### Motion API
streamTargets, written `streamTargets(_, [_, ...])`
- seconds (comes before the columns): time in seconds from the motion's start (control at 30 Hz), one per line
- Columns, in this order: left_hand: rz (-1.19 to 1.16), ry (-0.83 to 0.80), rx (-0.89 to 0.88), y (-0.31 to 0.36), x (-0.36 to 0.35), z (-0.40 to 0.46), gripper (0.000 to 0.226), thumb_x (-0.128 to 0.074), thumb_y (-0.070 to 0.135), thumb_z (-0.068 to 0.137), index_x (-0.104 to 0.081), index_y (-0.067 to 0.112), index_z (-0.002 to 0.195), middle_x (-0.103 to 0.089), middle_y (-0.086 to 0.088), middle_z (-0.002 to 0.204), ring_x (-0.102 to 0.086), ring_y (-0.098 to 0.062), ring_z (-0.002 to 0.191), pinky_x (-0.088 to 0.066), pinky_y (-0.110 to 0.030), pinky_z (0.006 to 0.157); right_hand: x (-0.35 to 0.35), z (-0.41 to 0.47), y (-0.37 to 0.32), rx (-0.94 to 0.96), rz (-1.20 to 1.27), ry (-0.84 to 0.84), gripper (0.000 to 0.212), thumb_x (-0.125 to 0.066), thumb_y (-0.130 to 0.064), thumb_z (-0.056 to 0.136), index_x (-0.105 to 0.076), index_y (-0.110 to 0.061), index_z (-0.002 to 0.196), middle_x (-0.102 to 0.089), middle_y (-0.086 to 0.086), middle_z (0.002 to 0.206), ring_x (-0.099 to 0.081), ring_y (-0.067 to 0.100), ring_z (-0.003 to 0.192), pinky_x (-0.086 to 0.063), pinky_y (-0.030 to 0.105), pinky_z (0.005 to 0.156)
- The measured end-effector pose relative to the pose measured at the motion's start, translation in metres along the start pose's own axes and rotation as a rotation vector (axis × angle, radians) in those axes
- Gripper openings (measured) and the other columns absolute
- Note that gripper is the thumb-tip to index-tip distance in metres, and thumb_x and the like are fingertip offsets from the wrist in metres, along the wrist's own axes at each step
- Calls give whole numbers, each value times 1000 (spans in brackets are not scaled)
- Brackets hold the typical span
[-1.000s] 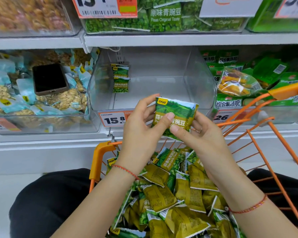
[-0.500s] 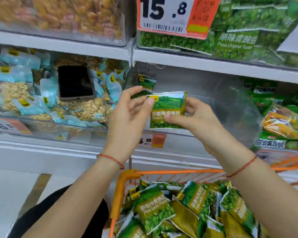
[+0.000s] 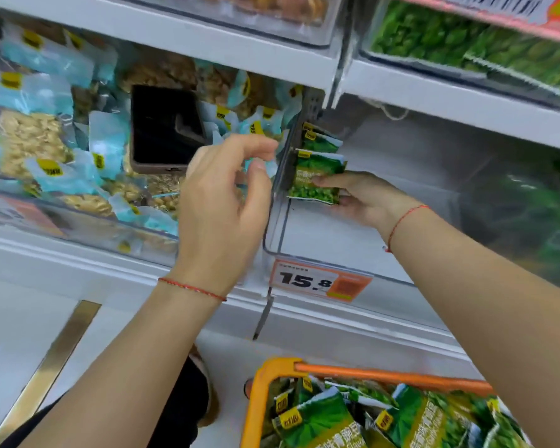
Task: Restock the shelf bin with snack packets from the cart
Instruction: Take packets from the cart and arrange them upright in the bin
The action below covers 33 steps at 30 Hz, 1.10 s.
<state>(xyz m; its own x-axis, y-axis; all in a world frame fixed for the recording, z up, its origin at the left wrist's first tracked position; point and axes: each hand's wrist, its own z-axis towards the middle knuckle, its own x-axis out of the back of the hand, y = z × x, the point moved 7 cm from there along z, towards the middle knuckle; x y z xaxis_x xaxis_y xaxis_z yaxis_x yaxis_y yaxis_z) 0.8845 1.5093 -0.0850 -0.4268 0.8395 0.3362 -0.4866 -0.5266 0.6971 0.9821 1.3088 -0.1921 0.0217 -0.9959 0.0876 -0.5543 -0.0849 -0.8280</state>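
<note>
My right hand reaches inside the clear shelf bin and grips a green pea snack packet, holding it upright near the bin's back left corner. Two more green packets stand just behind it. In front of the bin's left wall hovers my left hand, fingers loosely curled and holding nothing. At the bottom, the orange cart carries several green and yellow pea packets.
A black phone lies on blue nut packets in the bin to the left. An orange price tag reading 15.8 hangs on the bin's front. Green packets fill the bins above and to the right.
My left hand has let go of the packet. My right hand has carried it forward into the bin, next to the packets at the back left. The view has tilted up.
</note>
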Motion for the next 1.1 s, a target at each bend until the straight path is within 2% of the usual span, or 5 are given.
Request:
streamTargets(0.27, [75,-14,-9,-1,0,1,21,-51,4,88,-68,12,97,-59,14,92,-51,-12,97,-33,-6,88,2,16,2,217,-103,36,30,-73,-4,79,-62,-20,101,-68,-5,101,-63,9,92,-52,17,72])
streamTargets(0.47, [102,-45,-60,5,-9,-1,21,-51,9,87,-69,15,95,-56,19,91,-53,-15,98,-46,-47,88,9,23,-2,374,-208,215,49,-75,1,76,-50,-9,118,-63,3,114,-60,22,110,-50,36,96])
streamTargets(0.63, [113,-45,-56,2,-8,-1,21,-50,10,87,-69,16,95,-58,17,92,-52,-15,99,-45,-49,89,14,27,-1,380,-179,346,74,-79,-7,74,-34,-15,133,-62,1,110,-60,19,105,-47,34,95])
streamTargets(0.8, [113,-40,-60,3,-8,-1,21,-50,10,87,-69,15,94,-57,17,91,-53,-16,98,-45,-49,88,10,25,-5,440,-256,289,44,-75,-2,76,-62,-16,116,-68,0,107,-64,19,104,-49,39,98])
streamTargets(1.1, [101,-19,-80,5,-9,-1,21,-51,8,87,-70,15,93,-55,20,90,-52,-12,97,-47,-48,86,7,22,-4,418,-338,295,52,-76,-26,79,-56,-21,128,-60,-6,116,-57,16,106,-49,33,95])
